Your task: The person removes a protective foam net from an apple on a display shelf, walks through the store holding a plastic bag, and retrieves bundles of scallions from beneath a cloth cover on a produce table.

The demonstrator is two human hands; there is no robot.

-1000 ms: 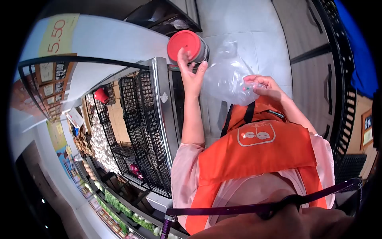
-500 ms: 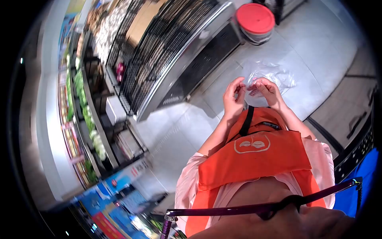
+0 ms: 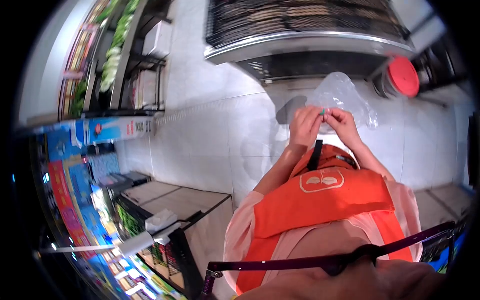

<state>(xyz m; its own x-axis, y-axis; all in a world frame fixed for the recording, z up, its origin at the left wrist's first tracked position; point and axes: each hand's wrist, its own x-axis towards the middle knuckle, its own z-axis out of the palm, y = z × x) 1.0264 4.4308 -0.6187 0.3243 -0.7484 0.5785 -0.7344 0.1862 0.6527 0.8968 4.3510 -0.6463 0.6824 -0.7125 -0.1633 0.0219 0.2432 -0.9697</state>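
A clear plastic bag (image 3: pixel 345 95) hangs in front of the orange apron (image 3: pixel 325 195), its body spread out beyond the fingers. My left hand (image 3: pixel 305 127) is closed in a pinch at the bag's gathered edge, where a small green spot shows. Close beside it, my right hand (image 3: pixel 344 127) also pinches the bag, its fingertips almost touching those of my left hand. The bag looks see-through, and I make out nothing inside it.
A metal-edged display stand (image 3: pixel 310 40) with black crates crosses the top. To its right is a bucket with a red lid (image 3: pixel 403 76). Vegetable shelves (image 3: pixel 117 55) rise at the upper left, and a counter (image 3: pixel 175 197) stands at the lower left.
The view has swung round, so the stand now lies across the top. My left hand, open and away from the bag a second ago, has come to the bag beside my right hand.
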